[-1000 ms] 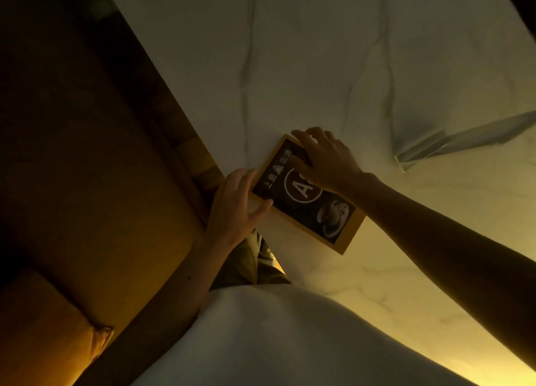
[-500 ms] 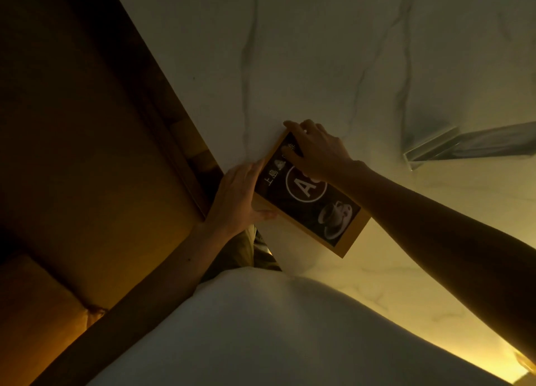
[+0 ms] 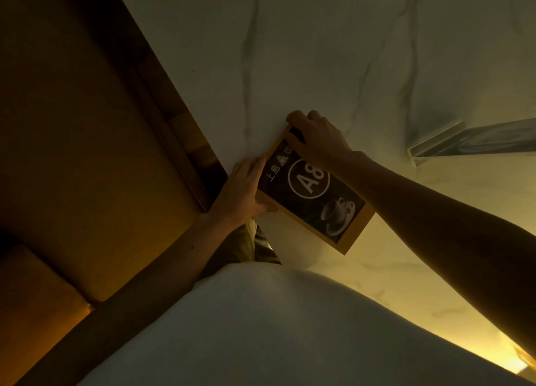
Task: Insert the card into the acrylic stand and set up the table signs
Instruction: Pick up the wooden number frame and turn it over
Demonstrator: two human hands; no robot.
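While both hands grip, card (image 3: 314,195) lies unhoused.

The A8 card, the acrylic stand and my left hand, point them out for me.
A8 card (image 3: 311,195): head view, on its dark printed face.
acrylic stand (image 3: 475,140): head view, on its clear panel.
left hand (image 3: 242,192): head view, on the back of the hand.

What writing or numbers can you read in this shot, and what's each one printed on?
"A8" in a white circle, on the dark card with the yellow border, lying on the marble table.
"上島" beside a small white logo near the card's far end; the characters after it are partly hidden by the right hand, not readable.
The acrylic stand shows no legible text.
The left hand covers no visible print.
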